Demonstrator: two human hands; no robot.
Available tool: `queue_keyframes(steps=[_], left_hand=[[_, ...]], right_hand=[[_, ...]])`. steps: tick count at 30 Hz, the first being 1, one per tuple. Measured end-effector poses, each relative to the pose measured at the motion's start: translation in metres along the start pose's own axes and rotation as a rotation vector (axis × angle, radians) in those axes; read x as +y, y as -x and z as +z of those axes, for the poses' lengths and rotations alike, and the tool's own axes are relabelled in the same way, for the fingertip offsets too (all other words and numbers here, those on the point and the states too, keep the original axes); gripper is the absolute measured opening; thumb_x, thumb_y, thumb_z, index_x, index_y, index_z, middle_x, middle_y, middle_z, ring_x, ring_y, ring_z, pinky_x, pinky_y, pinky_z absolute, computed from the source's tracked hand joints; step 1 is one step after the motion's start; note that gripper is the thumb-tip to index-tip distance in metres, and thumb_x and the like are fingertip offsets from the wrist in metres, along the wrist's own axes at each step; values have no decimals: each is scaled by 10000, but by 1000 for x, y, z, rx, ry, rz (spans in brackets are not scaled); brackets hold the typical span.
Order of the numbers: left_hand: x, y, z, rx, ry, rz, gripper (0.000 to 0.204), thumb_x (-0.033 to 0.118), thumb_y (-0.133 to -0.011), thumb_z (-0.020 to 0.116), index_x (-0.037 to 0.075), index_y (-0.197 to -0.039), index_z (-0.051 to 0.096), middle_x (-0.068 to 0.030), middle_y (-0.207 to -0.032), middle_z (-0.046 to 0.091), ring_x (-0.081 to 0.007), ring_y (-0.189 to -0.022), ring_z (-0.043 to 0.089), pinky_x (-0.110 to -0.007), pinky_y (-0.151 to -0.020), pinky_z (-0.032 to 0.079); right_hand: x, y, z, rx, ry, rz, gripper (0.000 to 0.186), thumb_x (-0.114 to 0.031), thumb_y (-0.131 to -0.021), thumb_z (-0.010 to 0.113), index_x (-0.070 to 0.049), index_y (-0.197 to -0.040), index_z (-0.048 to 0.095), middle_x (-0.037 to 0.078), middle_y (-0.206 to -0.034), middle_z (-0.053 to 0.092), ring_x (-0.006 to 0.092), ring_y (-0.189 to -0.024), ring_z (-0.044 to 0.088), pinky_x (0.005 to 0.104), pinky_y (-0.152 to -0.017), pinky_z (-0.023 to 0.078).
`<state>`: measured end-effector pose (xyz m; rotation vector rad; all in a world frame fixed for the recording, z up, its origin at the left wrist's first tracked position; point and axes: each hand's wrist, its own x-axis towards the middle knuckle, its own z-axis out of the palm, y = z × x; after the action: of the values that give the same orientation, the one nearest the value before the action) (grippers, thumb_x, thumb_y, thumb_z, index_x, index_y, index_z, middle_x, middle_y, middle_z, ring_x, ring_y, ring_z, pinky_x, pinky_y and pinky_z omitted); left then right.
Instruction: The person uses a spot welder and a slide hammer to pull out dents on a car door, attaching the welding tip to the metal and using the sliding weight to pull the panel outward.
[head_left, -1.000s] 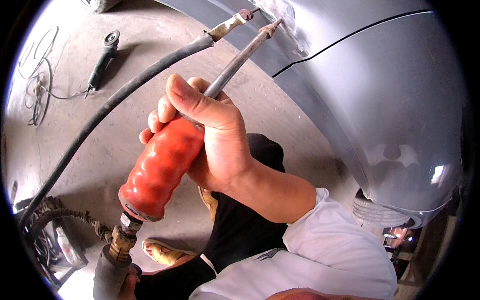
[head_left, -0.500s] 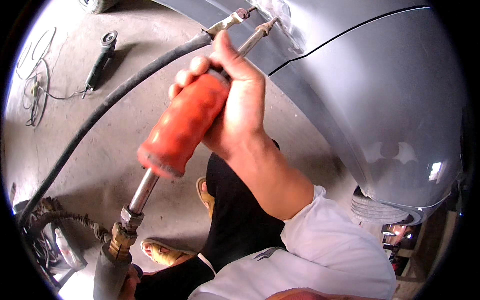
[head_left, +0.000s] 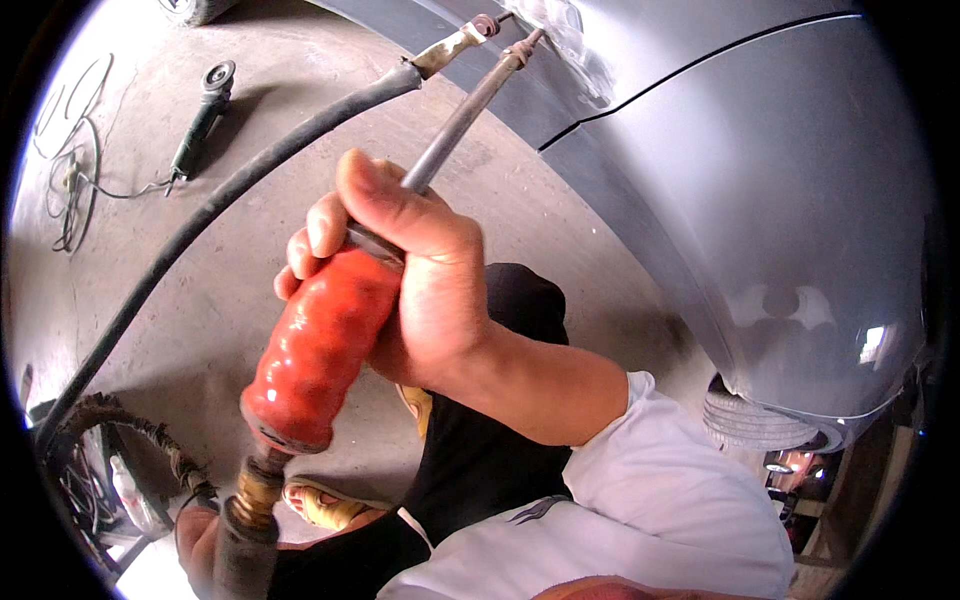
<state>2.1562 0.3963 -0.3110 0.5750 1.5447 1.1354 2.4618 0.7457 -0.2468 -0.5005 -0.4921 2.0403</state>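
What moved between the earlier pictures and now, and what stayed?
Since half a second ago, the right hand has drawn the red slide-hammer weight back toward the rear handle; the metal rod's tip shifted slightly left. The left hand now shows left of that handle. Angle grinder and car panel stayed put.

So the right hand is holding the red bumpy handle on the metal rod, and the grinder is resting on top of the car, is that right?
Not quite: the grinder is lying on the floor, toward the left of the head view. The rest stands: the right hand holds the red bumpy handle on the metal rod.
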Motion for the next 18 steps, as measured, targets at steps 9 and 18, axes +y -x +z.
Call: queue_keyframes(steps=[9,18], left_hand=[[-5,4,-8,43,132,-60,363,233,-894,752,65,-1188,622,-100,-979,624,-240,-831,566,-338,-733,473],[-25,2,6,159,-496,-344,530,319,-860,795,138,-1312,583,-78,-1068,673,-89,-1056,539,-354,-969,412]], right_hand=[[5,-7,-5,-59,39,-40,326,-332,-946,740,-150,-771,533,32,-779,615,206,-789,628,437,-795,544],[2,-6,0,-24,45,-41,349,-359,-940,743,-140,-769,532,31,-772,610,197,-801,626,437,-795,544]])
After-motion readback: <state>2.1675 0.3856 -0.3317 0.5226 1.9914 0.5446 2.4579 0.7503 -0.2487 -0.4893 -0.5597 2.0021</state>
